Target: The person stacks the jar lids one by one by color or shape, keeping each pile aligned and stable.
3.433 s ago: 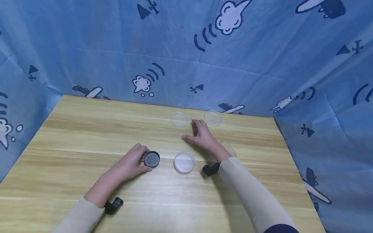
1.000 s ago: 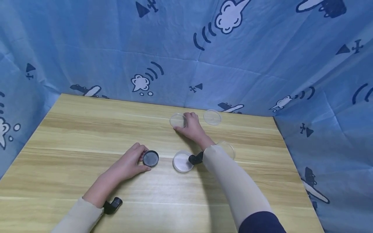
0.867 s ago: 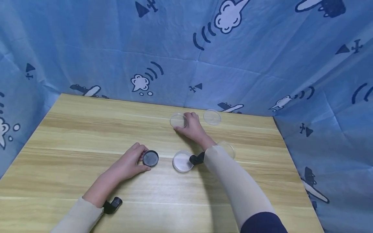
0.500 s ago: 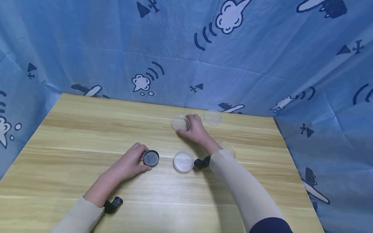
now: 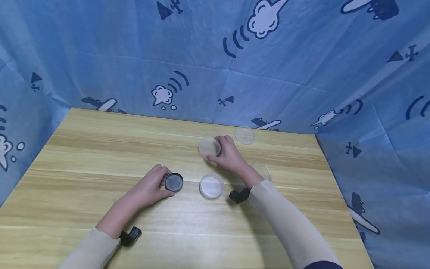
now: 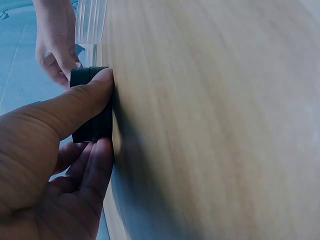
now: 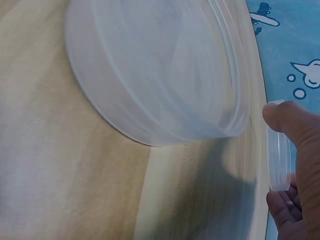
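In the head view my left hand (image 5: 152,188) pinches a black round dish (image 5: 174,182) between thumb and fingers, low at the table left of centre. Seen from the left wrist, the black piece shows a seam round its side. My right hand (image 5: 231,157) grips a clear shallow round dish (image 5: 208,147) by its right edge; the right wrist view shows thumb above and fingers below the same clear dish (image 7: 279,155). How far it is off the table I cannot tell. Nearer me, between both hands, stands a clear stack of dishes (image 5: 211,186), its ridged wall (image 7: 150,120) filling the right wrist view.
Another clear disc (image 5: 245,135) lies by the table's back edge, right of my right hand. One more clear disc (image 5: 262,172) is partly hidden by the right forearm. A blue printed cloth (image 5: 195,56) hangs behind and beside the wooden table (image 5: 100,157).
My right hand reached left to the clear dish at the back, took hold of it and has drawn it slightly towards me. The left hand stays with the black dish.
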A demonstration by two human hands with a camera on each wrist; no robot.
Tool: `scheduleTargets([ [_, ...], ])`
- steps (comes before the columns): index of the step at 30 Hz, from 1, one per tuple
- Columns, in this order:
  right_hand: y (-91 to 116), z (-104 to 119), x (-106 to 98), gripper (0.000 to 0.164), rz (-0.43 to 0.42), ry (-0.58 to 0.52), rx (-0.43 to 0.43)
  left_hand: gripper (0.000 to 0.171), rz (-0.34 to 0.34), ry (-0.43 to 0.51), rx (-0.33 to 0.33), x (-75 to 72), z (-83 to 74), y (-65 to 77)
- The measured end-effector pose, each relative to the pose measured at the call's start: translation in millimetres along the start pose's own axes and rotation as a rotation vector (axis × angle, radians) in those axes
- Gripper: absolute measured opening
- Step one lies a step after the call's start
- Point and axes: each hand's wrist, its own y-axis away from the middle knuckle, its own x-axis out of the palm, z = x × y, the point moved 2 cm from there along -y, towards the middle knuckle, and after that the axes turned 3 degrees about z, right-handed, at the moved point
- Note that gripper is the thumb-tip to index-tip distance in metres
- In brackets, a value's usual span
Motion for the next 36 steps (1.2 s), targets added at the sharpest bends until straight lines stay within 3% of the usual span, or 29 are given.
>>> scheduleTargets([
  [36,51.0,2.7,-4.1,0.079,-0.047,-0.042,-0.051,0.045,-0.007,0.011,-0.003,1.5,1.6,0.2],
])
